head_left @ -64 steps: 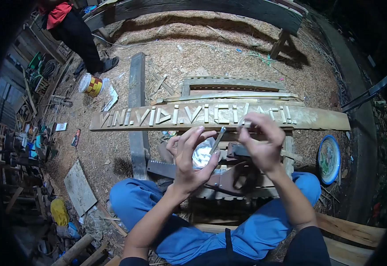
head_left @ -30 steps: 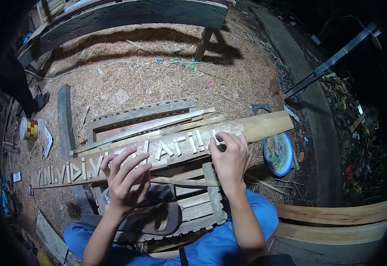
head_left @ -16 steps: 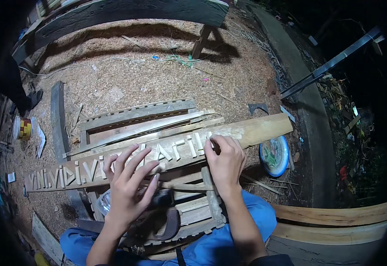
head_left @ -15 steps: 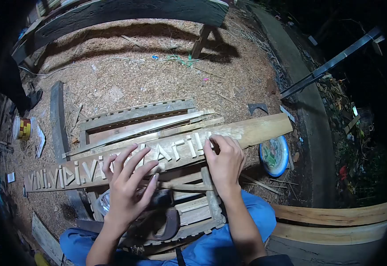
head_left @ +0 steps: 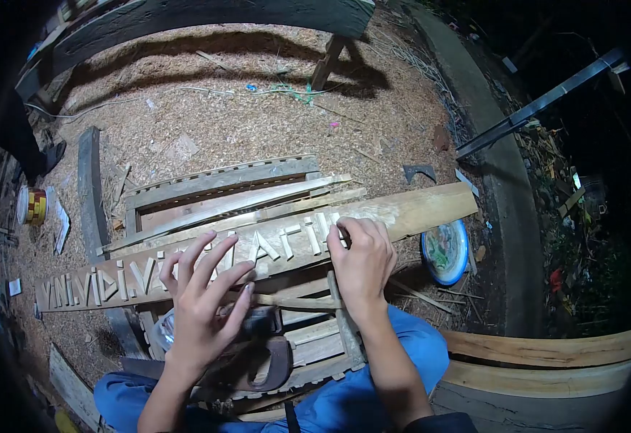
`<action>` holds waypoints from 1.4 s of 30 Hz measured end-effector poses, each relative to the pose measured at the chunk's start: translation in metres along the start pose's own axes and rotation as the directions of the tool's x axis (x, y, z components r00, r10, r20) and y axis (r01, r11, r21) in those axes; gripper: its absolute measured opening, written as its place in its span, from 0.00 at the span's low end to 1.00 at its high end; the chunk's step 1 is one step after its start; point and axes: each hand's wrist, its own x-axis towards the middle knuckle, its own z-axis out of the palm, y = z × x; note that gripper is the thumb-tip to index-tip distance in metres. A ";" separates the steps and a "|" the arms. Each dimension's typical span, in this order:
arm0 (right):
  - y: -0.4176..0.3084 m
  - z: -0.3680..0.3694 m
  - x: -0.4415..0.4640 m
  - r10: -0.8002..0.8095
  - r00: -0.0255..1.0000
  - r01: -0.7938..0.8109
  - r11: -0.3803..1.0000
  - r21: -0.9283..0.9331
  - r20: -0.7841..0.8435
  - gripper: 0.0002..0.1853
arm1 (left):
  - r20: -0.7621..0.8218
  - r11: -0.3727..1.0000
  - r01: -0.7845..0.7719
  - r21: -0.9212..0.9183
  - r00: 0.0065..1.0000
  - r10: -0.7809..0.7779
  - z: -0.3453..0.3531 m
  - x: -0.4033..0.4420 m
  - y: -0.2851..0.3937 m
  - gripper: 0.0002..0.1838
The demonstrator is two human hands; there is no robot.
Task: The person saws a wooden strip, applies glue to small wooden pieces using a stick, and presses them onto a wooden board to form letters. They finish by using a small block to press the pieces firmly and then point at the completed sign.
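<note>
A long wooden board [head_left: 431, 206] lies across in front of me, bearing letters built from small pale wooden strips [head_left: 314, 239]. At the right end of the lettering, my right hand [head_left: 362, 263] is closed in a pinch on a small wooden strip [head_left: 333, 219], largely hidden by the fingers. My left hand [head_left: 203, 307] hovers over the near edge of the board with its fingers spread and nothing in them. It covers some letters in the middle. Below it a dark, curved tool [head_left: 279, 364] is partly visible; I cannot make out its kind.
Under the board stands a slatted wooden frame [head_left: 222, 182] with loose slats [head_left: 258, 209]. A blue-rimmed basin [head_left: 465, 252] sits to the right. Planks [head_left: 546, 350] lie at lower right, a yellow-and-red tape roll [head_left: 35, 206] at left. Another person's leg [head_left: 30, 141] shows at far left.
My right hand has shifted very slightly left along the letters, still pinched. The left hand stays spread in nearly the same place. The whole view has shifted slightly.
</note>
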 end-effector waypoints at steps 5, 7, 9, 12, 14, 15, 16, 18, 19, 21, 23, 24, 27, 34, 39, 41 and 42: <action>-0.001 0.000 0.000 -0.002 1.000 0.002 1.000 -0.002 0.002 0.07 | -0.001 1.000 0.002 0.009 1.000 -0.002 -0.008 -0.001 0.004 0.17; -0.004 -0.002 0.000 0.025 1.000 -0.026 1.000 0.015 0.018 0.07 | -0.005 1.000 0.006 0.013 1.000 -0.005 -0.009 -0.001 0.006 0.18; -0.005 -0.006 0.002 0.031 0.999 -0.031 0.998 0.053 0.009 0.07 | -0.010 1.000 -0.005 0.017 1.000 0.005 -0.011 -0.001 0.007 0.18; 0.002 -0.011 0.004 0.068 0.997 -0.072 0.982 0.176 0.029 0.07 | -0.017 1.000 -0.018 0.021 1.000 0.018 -0.013 -0.001 0.009 0.18; 0.010 -0.016 0.004 0.094 0.993 -0.108 0.960 0.260 0.065 0.08 | -0.018 1.000 -0.015 0.022 1.000 0.016 -0.015 -0.001 0.010 0.18; 0.014 -0.018 0.005 0.107 0.990 -0.129 0.951 0.282 0.091 0.09 | -0.015 1.000 -0.011 0.017 1.000 0.011 -0.017 -0.001 0.010 0.19; 0.019 -0.021 0.005 0.120 0.986 -0.150 0.941 0.303 0.116 0.10 | -0.012 1.000 -0.007 0.012 1.000 0.007 -0.017 -0.001 0.011 0.20; 0.022 -0.024 0.006 0.127 0.977 -0.178 0.927 0.330 0.171 0.12 | -0.011 1.000 -0.006 0.017 1.000 0.007 -0.019 -0.002 0.012 0.20; 0.023 -0.025 0.006 0.083 0.979 -0.139 0.941 0.309 0.187 0.12 | -0.011 1.000 -0.009 0.023 1.000 0.009 -0.019 -0.002 0.012 0.20; 0.023 -0.026 0.004 0.041 0.978 -0.100 0.952 0.289 0.202 0.12 | -0.008 1.000 -0.011 0.025 1.000 0.011 -0.020 -0.003 0.013 0.20; 0.020 -0.026 0.003 -0.059 0.983 0.022 0.978 0.206 0.173 0.12 | -0.006 1.000 -0.014 0.025 1.000 0.014 -0.020 -0.003 0.014 0.20; 0.019 -0.026 0.003 -0.058 0.983 0.022 0.978 0.206 0.171 0.12 | -0.015 0.999 -0.020 0.036 1.000 0.020 -0.019 -0.003 0.015 0.19; 0.018 -0.025 0.003 -0.107 0.976 0.076 0.983 0.167 0.187 0.12 | -0.023 0.999 -0.025 0.048 0.999 0.026 -0.019 -0.003 0.016 0.17; 0.016 -0.024 0.001 -0.148 0.972 0.126 0.984 0.129 0.180 0.13 | -0.019 0.999 -0.023 0.045 1.000 0.024 -0.020 -0.004 0.016 0.17; 0.014 -0.025 0.001 -0.155 0.970 0.139 0.986 0.094 0.187 0.14 | -0.013 0.999 -0.026 0.044 1.000 0.026 -0.020 -0.005 0.015 0.17; 0.014 -0.025 0.001 -0.166 0.970 0.152 0.984 0.090 0.179 0.14 | -0.009 0.999 -0.025 0.044 1.000 0.026 -0.020 -0.005 0.015 0.17; 0.015 -0.025 0.001 -0.166 0.969 0.152 0.984 0.090 0.181 0.14 | -0.004 0.998 -0.026 0.050 1.000 0.026 -0.019 -0.005 0.014 0.17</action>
